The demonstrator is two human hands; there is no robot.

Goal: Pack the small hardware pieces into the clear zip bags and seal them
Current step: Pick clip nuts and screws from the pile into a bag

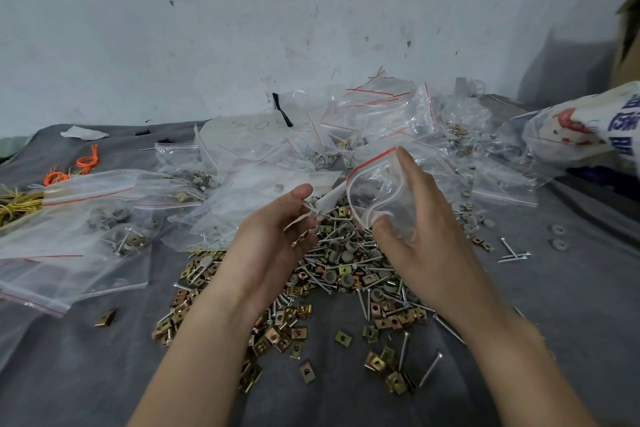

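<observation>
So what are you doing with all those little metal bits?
A person is packing hardware into bags. The right hand holds a clear zip bag open, its mouth unsealed. The left hand pinches a few small pieces beside it, not yet dropped in. The loose pile lies on the grey cloth underneath, with filled bags to the left.
</observation>
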